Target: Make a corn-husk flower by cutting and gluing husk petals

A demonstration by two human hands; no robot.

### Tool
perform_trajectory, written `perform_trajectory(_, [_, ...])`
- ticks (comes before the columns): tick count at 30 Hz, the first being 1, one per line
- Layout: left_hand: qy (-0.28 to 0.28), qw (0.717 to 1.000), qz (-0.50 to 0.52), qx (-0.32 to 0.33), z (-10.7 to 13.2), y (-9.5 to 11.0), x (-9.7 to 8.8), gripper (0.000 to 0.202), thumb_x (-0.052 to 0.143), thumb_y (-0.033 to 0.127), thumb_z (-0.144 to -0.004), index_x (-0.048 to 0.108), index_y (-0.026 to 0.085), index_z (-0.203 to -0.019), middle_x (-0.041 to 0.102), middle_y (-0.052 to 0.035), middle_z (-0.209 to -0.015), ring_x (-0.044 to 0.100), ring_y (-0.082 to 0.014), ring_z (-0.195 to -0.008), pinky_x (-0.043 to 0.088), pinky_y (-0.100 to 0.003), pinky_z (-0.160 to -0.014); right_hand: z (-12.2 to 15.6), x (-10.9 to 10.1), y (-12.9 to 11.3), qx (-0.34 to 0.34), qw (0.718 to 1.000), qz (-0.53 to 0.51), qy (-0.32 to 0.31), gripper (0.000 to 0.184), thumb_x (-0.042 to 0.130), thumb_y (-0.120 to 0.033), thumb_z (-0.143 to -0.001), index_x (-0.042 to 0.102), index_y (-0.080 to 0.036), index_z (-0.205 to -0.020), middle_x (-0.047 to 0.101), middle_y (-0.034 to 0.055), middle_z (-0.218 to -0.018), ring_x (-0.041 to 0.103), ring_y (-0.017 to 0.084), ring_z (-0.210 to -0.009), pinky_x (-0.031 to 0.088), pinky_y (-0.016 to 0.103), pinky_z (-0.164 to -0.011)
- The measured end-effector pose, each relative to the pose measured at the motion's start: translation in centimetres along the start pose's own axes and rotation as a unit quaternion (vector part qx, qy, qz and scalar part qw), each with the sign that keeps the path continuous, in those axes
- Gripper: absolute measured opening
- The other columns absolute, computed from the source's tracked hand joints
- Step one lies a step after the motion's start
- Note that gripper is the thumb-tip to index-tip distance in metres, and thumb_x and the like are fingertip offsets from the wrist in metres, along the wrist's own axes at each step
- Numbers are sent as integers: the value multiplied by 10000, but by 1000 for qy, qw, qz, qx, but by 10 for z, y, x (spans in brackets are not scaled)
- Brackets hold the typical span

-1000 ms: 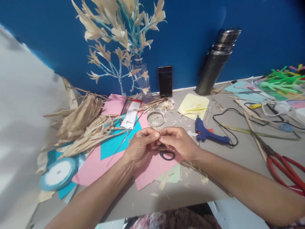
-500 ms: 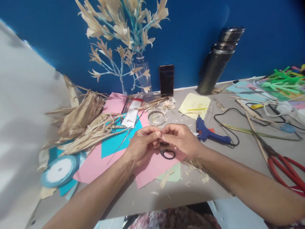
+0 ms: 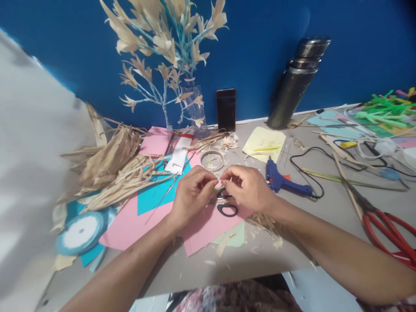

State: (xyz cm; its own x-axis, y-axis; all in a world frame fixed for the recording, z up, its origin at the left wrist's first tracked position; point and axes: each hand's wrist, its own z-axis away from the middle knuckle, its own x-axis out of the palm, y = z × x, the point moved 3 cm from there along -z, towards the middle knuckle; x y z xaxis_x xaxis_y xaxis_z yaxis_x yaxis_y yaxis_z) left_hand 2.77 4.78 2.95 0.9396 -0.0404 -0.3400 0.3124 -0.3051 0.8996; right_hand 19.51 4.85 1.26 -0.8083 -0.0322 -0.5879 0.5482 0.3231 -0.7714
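My left hand (image 3: 194,195) is closed, thumb tip pressed to the forefinger. Facing it, my right hand (image 3: 249,187) pinches in the same way, a small gap between the two sets of fingertips. What they hold, if anything, is too small to name. Just below my right fingertips lies a pair of black-handled scissors (image 3: 228,210) on a pink paper sheet (image 3: 203,229); its blades are partly hidden. A roll of tape (image 3: 212,168) lies flat beyond my fingers. To the right of my right hand rests a blue glue gun (image 3: 276,175).
Dried husks (image 3: 110,156) and a ribbon spool (image 3: 81,230) lie left. Behind stand husk flowers (image 3: 165,78) in a clear bottle (image 3: 196,110), a phone (image 3: 225,110) and a flask (image 3: 295,86). Large red-handled scissors (image 3: 385,225) and green pipe cleaners (image 3: 386,110) lie right.
My fingertips, together before, have drawn slightly apart. Both hands have turned a little, and more of the black-handled scissors shows between them.
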Motion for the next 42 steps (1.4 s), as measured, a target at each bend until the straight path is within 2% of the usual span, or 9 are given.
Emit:
perform_trajectory(2, [-8, 999, -35, 7, 1, -1, 1, 146, 681, 191, -812, 672, 180, -666, 604, -25, -712, 538, -147, -675, 406, -250, -637, 0, -1, 0, 7, 1000, -10, 10, 57, 619, -191, -839, 668, -219, -840, 717, -3, -759, 644, 152, -650, 433, 265, -609])
perform_trajectory(5, [-8, 999, -17, -37, 2, -7, 2, 130, 620, 235, -860, 615, 182, -741, 591, -11, -727, 552, -142, -657, 431, -257, -626, 0, -4, 1, 39, 997, -62, 24, 124, 618, -199, -836, 665, -224, -948, 698, -19, -733, 645, 146, -624, 465, 262, -611])
perform_trajectory(10, [-33, 991, 69, -112, 3, -12, 7, 154, 627, 287, -864, 565, 175, -780, 535, 36, -597, 498, -103, -520, 408, -228, -523, -1, -3, -1, 75, 985, -151, -25, 115, 664, -243, -813, 670, -206, -922, 704, -3, -749, 667, 159, -624, 492, 255, -562])
perform_trajectory(19, [-64, 972, 168, -154, 6, -17, 12, 185, 661, 324, -854, 558, 173, -827, 536, 45, -573, 501, -105, -508, 439, -240, -526, 3, -2, -1, 27, 990, -138, 26, 53, 630, -227, -848, 677, -208, -862, 708, -3, -753, 651, 141, -613, 506, 244, -583])
perform_trajectory(24, [-108, 935, 270, -202, 5, -24, 13, 243, 696, 372, -835, 559, 172, -831, 544, 40, -557, 489, -104, -509, 426, -237, -527, 2, 2, 0, 46, 984, -169, 24, 106, 697, -262, -812, 681, -202, -898, 695, -2, -752, 617, 132, -608, 494, 239, -567])
perform_trajectory(30, [-101, 937, 269, -201, 5, -21, 16, 262, 729, 367, -807, 576, 155, -814, 546, 37, -550, 462, -86, -506, 378, -219, -532, 2, 9, 2, 76, 947, -312, -14, 233, 746, -404, -815, 661, -188, -831, 699, 18, -731, 672, 164, -660, 538, 262, -605])
perform_trajectory(35, [-103, 940, 257, -199, 5, -15, 16, 285, 731, 388, -797, 563, 158, -815, 546, 40, -546, 459, -87, -508, 385, -224, -544, 3, 11, 2, 96, 930, -353, -25, 289, 773, -450, -791, 657, -186, -817, 679, 15, -735, 678, 171, -666, 552, 277, -614])
perform_trajectory(39, [-121, 943, 245, -189, 7, -13, 16, 304, 696, 434, -829, 548, 168, -823, 550, 40, -556, 465, -91, -516, 406, -228, -553, 3, 13, -2, 98, 925, -365, -29, 308, 746, -477, -806, 621, -195, -806, 645, -2, -708, 644, 147, -620, 506, 246, -547])
perform_trajectory(42, [-111, 950, 227, -181, 8, -14, 16, 290, 675, 431, -846, 532, 179, -820, 550, 42, -540, 477, -96, -512, 413, -226, -546, -4, 3, 0, 94, 925, -369, 18, 280, 720, -462, -828, 630, -198, -818, 597, -28, -656, 540, 98, -533, 437, 215, -483])
